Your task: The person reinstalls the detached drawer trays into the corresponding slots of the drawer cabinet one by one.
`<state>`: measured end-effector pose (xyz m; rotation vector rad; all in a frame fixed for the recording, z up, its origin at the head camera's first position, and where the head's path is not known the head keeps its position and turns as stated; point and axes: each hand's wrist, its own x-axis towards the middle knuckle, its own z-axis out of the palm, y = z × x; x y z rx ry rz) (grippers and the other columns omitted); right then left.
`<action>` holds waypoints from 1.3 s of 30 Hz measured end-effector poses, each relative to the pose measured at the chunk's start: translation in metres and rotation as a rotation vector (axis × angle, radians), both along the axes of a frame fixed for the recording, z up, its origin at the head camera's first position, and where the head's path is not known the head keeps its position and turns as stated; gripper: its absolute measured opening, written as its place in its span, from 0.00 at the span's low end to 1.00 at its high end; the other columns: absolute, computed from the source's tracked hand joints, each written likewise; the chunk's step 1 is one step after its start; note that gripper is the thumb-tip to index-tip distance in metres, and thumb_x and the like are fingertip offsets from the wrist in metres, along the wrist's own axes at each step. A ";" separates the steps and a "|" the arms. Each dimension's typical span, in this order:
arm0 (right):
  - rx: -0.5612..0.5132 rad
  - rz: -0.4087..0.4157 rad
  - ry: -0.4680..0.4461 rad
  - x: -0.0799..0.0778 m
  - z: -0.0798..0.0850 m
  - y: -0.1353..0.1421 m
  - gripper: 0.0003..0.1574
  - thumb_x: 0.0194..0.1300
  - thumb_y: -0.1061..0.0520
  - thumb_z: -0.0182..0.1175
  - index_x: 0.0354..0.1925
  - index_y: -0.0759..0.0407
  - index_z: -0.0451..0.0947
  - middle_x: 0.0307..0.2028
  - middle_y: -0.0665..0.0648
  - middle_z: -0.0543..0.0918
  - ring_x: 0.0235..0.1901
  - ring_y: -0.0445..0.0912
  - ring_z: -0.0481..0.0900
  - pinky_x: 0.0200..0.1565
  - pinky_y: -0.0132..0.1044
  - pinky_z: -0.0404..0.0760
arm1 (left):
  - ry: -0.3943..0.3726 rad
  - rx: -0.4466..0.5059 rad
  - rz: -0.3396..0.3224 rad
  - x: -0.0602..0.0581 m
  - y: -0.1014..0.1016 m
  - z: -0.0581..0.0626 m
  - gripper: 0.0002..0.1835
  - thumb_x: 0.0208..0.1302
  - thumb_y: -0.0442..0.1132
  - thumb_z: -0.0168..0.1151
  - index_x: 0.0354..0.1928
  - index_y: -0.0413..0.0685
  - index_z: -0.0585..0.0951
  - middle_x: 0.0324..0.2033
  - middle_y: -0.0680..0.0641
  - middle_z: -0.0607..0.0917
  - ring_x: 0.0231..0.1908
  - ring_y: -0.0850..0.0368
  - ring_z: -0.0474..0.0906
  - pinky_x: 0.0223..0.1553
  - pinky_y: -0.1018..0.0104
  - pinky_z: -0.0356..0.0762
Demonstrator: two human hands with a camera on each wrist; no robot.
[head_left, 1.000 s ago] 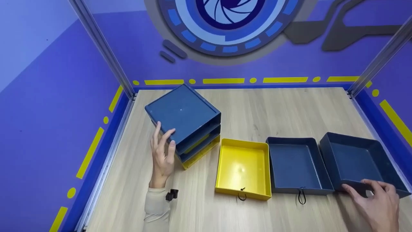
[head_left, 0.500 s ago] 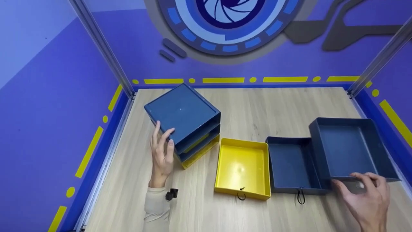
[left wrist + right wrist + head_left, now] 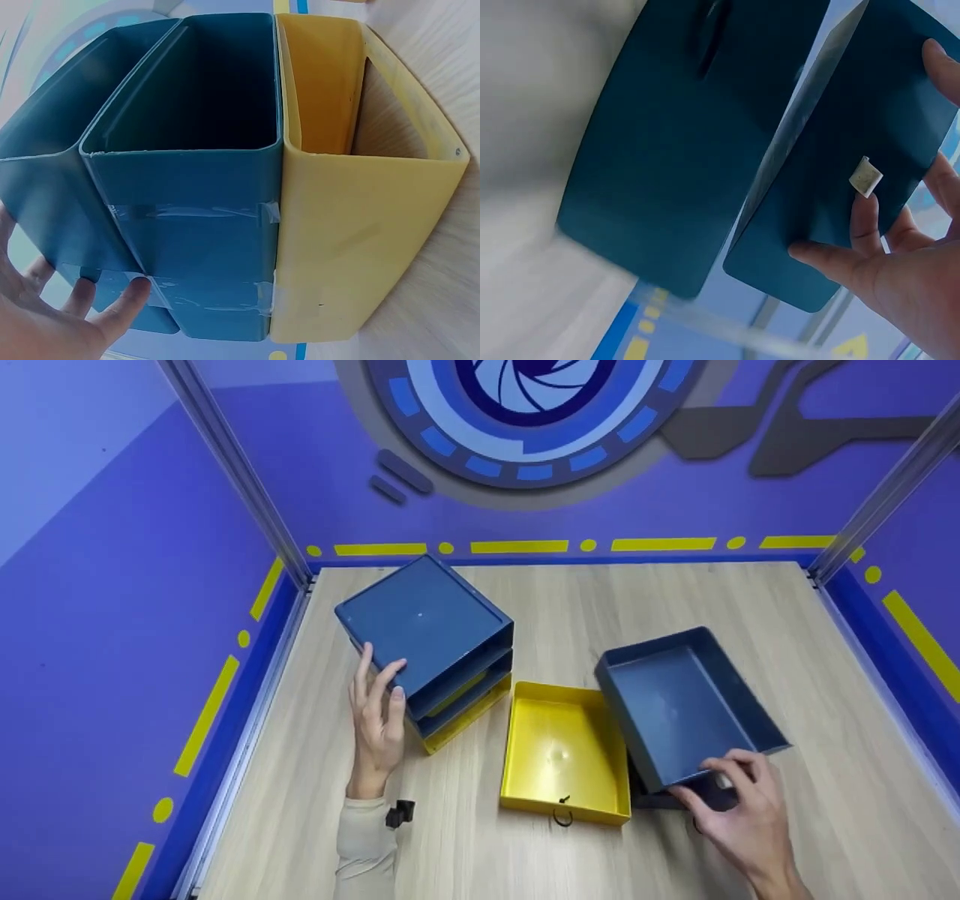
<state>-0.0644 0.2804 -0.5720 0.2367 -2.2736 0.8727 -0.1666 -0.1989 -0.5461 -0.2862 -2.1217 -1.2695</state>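
At the left stands a drawer cabinet [image 3: 421, 615] of two dark blue tiers over a yellow one, turned at an angle, its slots hollow. My left hand [image 3: 377, 727] rests its spread fingers on the cabinet's near left side, at the top tier. With thumb and fingers my right hand [image 3: 746, 810] grips the front of a dark blue drawer [image 3: 675, 709], raised and turned. A small pale tab [image 3: 866, 177] sticks out of that front. Under it lies a second dark blue drawer [image 3: 679, 157], largely hidden in the head view, with a black loop on its front.
A yellow drawer [image 3: 561, 727] with a black loop lies between the cabinet and the held drawer. Purple walls [image 3: 592, 525] close off the back and sides of the wooden table [image 3: 840, 810]. Clear tape [image 3: 202, 211] binds the cabinet's tiers.
My right hand has lifted the dark blue drawer from the far right and carried it left over the second dark blue drawer, turning it. My left hand stays on the cabinet.
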 end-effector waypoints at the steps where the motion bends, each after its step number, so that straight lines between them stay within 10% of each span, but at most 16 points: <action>1: 0.012 0.019 0.010 0.000 -0.001 -0.006 0.33 0.27 0.62 0.88 0.37 0.64 0.86 0.42 0.67 0.79 0.50 0.37 0.68 0.60 0.21 0.58 | 0.000 0.002 0.002 0.000 0.000 0.000 0.22 0.77 0.35 0.51 0.68 0.52 0.82 0.84 0.39 0.57 0.82 0.36 0.53 0.76 0.26 0.50; 12: 0.064 0.257 0.034 0.000 -0.011 -0.062 0.31 0.33 0.55 0.88 0.39 0.54 0.87 0.44 0.58 0.80 0.44 0.47 0.71 0.51 0.35 0.66 | 0.002 -0.005 0.016 -0.002 0.003 0.004 0.22 0.76 0.37 0.52 0.66 0.51 0.83 0.83 0.37 0.60 0.80 0.34 0.55 0.75 0.26 0.50; 18: 0.077 0.291 0.006 0.005 -0.008 -0.083 0.28 0.45 0.41 0.86 0.40 0.51 0.87 0.46 0.55 0.81 0.46 0.48 0.73 0.53 0.37 0.68 | -0.009 -0.005 0.016 -0.001 0.002 0.003 0.21 0.77 0.37 0.51 0.66 0.51 0.82 0.83 0.38 0.59 0.81 0.36 0.54 0.76 0.27 0.50; 28: 0.020 0.335 -0.011 0.013 0.003 -0.115 0.30 0.38 0.52 0.88 0.42 0.47 0.86 0.48 0.52 0.79 0.46 0.43 0.69 0.47 0.32 0.67 | 0.000 0.002 0.003 0.000 0.000 0.001 0.22 0.76 0.35 0.52 0.67 0.50 0.82 0.83 0.37 0.59 0.81 0.35 0.54 0.75 0.27 0.51; 39: 0.082 0.344 -0.048 0.019 0.019 -0.142 0.30 0.44 0.46 0.88 0.44 0.45 0.84 0.51 0.53 0.79 0.52 0.48 0.73 0.48 0.52 0.78 | -0.009 0.004 0.001 -0.001 0.000 0.000 0.22 0.75 0.36 0.53 0.67 0.49 0.82 0.83 0.37 0.59 0.81 0.35 0.53 0.76 0.26 0.48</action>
